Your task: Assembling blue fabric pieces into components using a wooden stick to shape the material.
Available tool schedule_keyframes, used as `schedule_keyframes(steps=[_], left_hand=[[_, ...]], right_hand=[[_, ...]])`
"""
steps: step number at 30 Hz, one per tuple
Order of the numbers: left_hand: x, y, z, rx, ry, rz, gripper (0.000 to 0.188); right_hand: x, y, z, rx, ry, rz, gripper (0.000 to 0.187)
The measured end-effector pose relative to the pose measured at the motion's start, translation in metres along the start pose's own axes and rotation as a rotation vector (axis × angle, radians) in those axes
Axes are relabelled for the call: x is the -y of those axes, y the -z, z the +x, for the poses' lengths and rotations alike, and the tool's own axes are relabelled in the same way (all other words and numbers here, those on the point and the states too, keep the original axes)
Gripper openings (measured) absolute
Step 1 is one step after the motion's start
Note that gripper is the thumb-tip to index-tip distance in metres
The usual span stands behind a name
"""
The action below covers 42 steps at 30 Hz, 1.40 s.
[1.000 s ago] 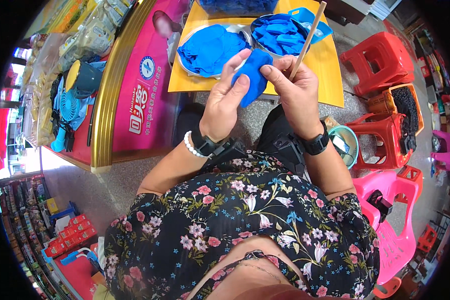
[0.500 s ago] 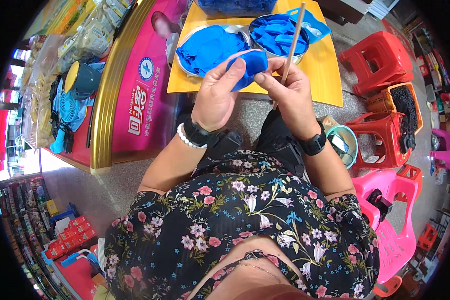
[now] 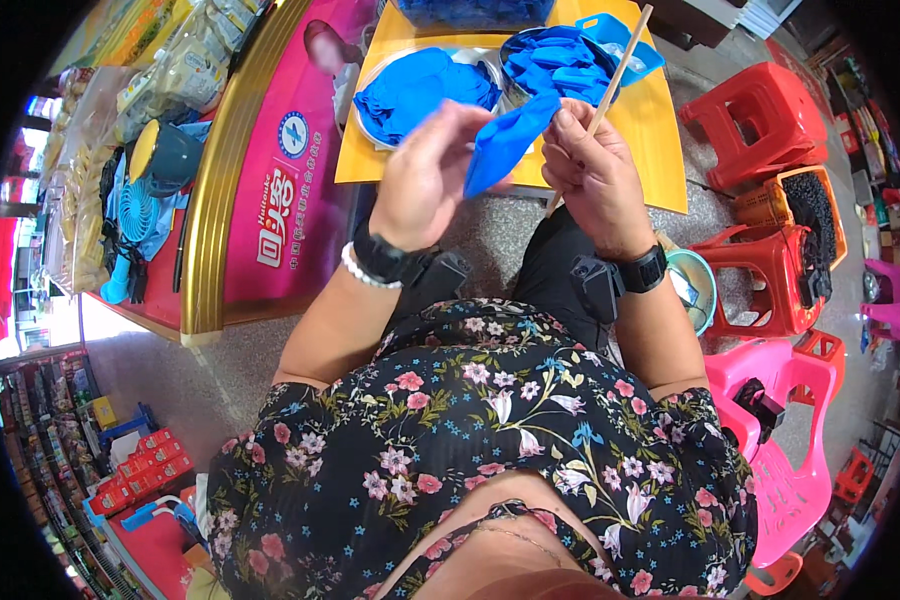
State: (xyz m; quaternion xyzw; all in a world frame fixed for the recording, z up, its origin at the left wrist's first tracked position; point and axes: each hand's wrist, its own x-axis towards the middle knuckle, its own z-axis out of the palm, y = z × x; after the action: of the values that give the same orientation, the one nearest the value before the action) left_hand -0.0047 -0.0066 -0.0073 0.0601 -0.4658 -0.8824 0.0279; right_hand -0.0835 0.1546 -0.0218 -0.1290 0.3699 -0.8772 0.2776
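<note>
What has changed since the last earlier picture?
The left hand shifted slightly left, its thumb now off the blue piece; contact behind is hidden. The top of the wooden stick swung right. The right hand still holds both; the yellow table stayed.

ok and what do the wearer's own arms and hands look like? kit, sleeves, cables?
Both the left hand and right hand are ungloved, forearms bare below short black floral sleeves. Left wrist: white bead bracelet plus black strap. Right wrist: black band. A chunky black module sits inward at each wrist. No cables visible.
</note>
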Motion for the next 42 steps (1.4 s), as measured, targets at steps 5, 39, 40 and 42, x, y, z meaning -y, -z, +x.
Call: schedule_keyframes(steps=[5, 39, 40, 42], left_hand=[[0.016, 0.003, 0.007, 0.421, 0.394, -0.221, 0.050], [0.019, 0.001, 0.009, -0.289, -0.749, 0.811, 0.029], [0.019, 0.001, 0.009, -0.288, -0.748, 0.810, 0.029], [0.019, -0.002, 0.009, -0.308, -0.855, 0.859, 0.036]], right_hand=[[-0.001, -0.011, 0.001, -0.033, 0.000, -0.291, 0.018], [-0.014, -0.012, -0.042, 0.076, 0.053, -0.678, 0.027], [-0.014, -0.013, -0.043, 0.074, 0.053, -0.678, 0.027], [-0.012, -0.016, -0.044, 0.069, 0.003, -0.573, 0.027]])
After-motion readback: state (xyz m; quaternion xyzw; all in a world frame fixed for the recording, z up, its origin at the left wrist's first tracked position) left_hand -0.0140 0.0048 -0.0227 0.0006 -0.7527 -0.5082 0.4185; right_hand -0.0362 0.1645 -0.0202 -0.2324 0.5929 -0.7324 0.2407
